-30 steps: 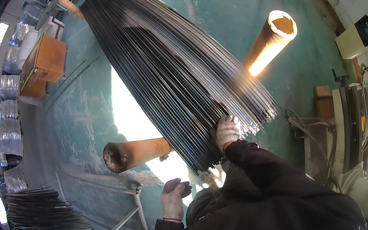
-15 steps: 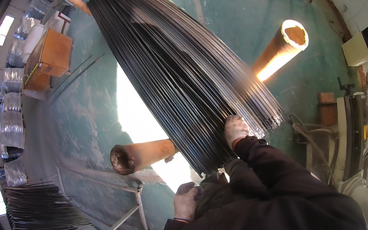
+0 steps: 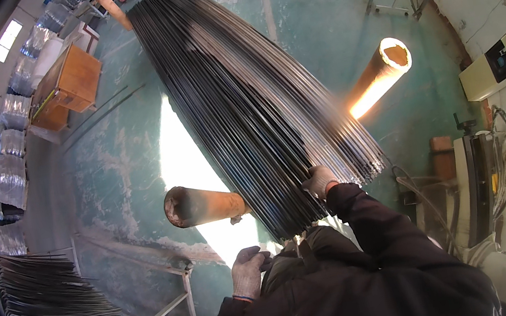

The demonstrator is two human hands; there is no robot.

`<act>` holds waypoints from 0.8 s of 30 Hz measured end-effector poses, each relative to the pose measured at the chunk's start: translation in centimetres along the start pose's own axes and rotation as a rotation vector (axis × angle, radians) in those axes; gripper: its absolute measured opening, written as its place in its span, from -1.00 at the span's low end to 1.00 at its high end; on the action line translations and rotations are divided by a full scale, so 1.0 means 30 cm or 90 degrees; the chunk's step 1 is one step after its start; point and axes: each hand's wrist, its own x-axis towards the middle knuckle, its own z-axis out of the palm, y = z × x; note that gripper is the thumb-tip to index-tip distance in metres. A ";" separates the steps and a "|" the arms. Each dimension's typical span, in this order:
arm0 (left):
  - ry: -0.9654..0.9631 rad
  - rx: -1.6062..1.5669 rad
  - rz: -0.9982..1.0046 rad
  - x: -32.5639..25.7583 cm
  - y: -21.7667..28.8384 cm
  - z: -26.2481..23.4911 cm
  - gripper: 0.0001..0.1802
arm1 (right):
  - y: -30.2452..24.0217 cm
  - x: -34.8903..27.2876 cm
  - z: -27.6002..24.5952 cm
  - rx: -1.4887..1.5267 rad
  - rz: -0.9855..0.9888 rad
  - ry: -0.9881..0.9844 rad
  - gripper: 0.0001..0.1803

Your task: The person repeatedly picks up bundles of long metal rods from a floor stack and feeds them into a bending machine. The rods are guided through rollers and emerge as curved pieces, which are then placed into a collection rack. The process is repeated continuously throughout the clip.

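Observation:
A wide bundle of long, thin dark metal rods (image 3: 239,113) stretches away from my body. My right hand (image 3: 319,182), in a pale knit glove, lies over the near right part of the bundle, its fingers curled in on a rod there. How many rods it grips is hidden. My left hand (image 3: 249,272), gloved too, hangs by my lap, left of the near rod ends. Its fingers are loosely bent and apart, with nothing visible in them.
Rusty pipes stick out from under the bundle, one on the left (image 3: 201,205) and one on the right (image 3: 383,72). Bent dark rods (image 3: 53,285) rest by a metal frame (image 3: 190,295) at lower left. A wooden cabinet (image 3: 69,81) stands far left; a machine with cables (image 3: 472,188) is at right.
My right hand has shifted slightly left on the rods and turned. The left hand has stayed beside my lap. The whole view has tilted a little, showing more of the far end.

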 end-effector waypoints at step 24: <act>-0.552 -0.425 -0.202 0.509 0.134 0.425 -0.75 | 0.406 -1.973 0.275 -0.042 0.450 0.238 -0.79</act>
